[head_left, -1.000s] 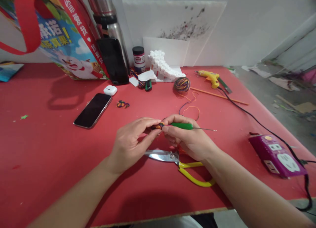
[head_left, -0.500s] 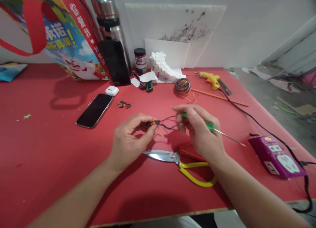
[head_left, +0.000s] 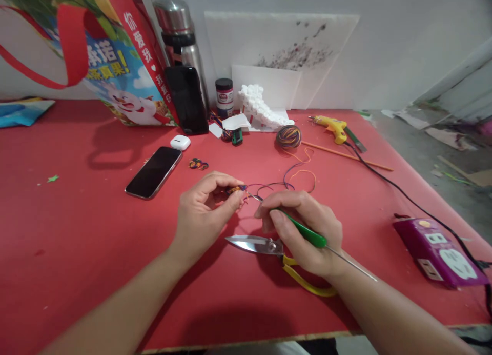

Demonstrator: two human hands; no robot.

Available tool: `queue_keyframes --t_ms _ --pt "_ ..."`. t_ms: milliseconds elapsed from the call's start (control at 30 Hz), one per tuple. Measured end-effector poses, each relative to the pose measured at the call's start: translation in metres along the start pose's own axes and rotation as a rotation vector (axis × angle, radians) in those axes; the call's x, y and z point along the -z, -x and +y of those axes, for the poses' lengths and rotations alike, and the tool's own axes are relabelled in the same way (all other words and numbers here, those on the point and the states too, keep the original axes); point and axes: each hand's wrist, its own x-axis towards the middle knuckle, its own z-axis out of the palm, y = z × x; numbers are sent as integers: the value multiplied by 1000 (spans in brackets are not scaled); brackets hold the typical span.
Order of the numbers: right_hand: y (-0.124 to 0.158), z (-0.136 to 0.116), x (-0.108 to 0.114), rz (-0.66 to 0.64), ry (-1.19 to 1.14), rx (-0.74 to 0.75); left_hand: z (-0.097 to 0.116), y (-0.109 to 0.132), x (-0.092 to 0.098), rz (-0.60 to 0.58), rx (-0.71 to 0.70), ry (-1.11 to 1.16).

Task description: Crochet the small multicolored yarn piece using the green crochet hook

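Note:
Between thumb and fingertips, my left hand (head_left: 205, 206) pinches a small multicolored crochet piece (head_left: 236, 189). My right hand (head_left: 303, 229) grips a crochet hook by its green handle (head_left: 307, 233); a metal shaft sticks out at both ends, and the front tip meets the piece. Loose purple and orange yarn (head_left: 302, 171) runs in loops across the table towards a yarn ball (head_left: 289, 136). Below the hands lie scissors (head_left: 255, 244) with yellow handles, partly covered by my right hand. A second small crocheted piece (head_left: 198, 163) rests beyond my left hand.
To the left are a phone (head_left: 154, 171) and a white earbud case (head_left: 180, 142). A gift bag (head_left: 130, 88), a steel flask (head_left: 179, 32) and a dark upright phone (head_left: 187, 99) stand behind. At right are a yellow glue gun (head_left: 331, 126) and a purple power socket (head_left: 438, 252).
My right hand has come down and turned, bringing the hook's front tip to the crochet piece. Yarn it held has been let go and lies looped on the table. My left hand keeps its pinch.

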Motion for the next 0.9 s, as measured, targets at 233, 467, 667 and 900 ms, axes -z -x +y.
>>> queue_keyframes --t_ms 233,467,667,900 --pt "-3 0 -2 -12 70 31 1 2 -2 33 -40 -72" --pt "-4 -2 -3 -29 102 56 0 3 -3 39 -127 -104" --pt "-5 -3 -3 -38 129 49 0 3 -3 35 -146 -114" --pt "-5 -1 -4 -21 165 49 -3 4 -2 26 -182 -124"
